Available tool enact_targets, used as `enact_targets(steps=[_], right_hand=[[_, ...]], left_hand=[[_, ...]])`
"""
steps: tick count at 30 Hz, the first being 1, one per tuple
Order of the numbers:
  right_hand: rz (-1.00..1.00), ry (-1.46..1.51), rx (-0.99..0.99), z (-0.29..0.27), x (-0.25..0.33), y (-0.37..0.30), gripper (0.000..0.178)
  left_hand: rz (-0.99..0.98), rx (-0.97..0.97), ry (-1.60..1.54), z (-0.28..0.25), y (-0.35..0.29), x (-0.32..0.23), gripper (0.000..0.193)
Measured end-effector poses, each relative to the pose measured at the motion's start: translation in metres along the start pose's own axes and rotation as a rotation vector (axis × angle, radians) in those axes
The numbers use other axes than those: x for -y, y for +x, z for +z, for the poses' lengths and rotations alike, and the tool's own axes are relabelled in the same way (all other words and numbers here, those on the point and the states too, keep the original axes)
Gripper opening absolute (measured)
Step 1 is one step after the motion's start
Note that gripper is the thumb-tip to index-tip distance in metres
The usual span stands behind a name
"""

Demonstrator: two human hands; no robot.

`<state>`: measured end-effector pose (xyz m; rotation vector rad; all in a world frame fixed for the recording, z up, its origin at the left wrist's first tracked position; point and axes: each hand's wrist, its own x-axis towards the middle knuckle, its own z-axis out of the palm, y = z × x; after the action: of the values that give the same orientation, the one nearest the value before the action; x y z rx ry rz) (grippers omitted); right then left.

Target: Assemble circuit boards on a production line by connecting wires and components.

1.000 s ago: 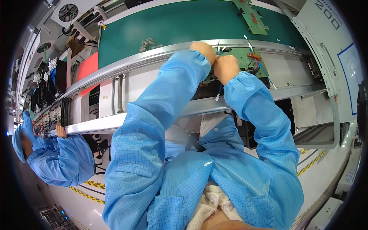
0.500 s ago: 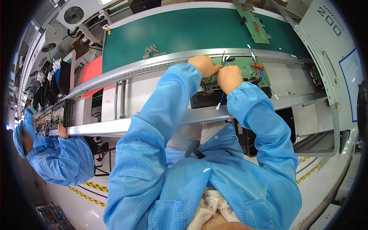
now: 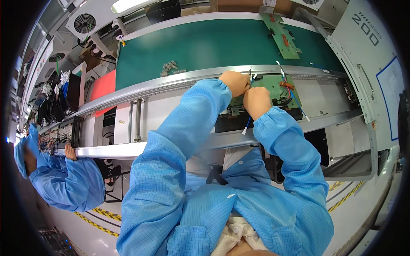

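Note:
Both my hands meet over the left part of a green circuit board [image 3: 270, 81], which lies in a dark frame on a metal rail conveyor. My left hand [image 3: 235, 82] is closed, its thumb and fingers pinched against thin wires [image 3: 254, 77] that stick up from the board. Just to the right and nearer, my right hand [image 3: 257, 102] is curled into a pinch on the same wires; the fingertips cover the exact grip. A blue wire with a white tip [image 3: 245, 126] hangs out below the right hand. Further right, more wires [image 3: 294, 94] run past a brown component [image 3: 286, 85].
Behind the rail [image 3: 196, 73] stretches a green work surface [image 3: 205, 45] with small metal parts [image 3: 171, 67] and another green board [image 3: 282, 36]. A white machine panel [image 3: 367, 72] stands at right. At far left a person in blue [image 3: 68, 179] works at the same line.
The whole view has shifted slightly, with the bench lower in the picture. My hands stay together over the board, the left a little further right.

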<state>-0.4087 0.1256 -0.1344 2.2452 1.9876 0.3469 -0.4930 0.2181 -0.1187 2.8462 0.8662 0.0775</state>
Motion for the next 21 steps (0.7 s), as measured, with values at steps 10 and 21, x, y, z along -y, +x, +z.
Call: enact_targets(steps=[10,21], right_hand=[[-0.008,0.020,-0.016,0.015,-0.001,0.000,0.018],[-0.076,0.133,-0.051,0.003,-0.026,0.003,0.023]], left_hand=[[-0.126,-0.052,-0.156,0.016,0.007,0.003,0.034],[-0.275,0.035,-0.105,0.007,0.025,-0.009,0.038]])
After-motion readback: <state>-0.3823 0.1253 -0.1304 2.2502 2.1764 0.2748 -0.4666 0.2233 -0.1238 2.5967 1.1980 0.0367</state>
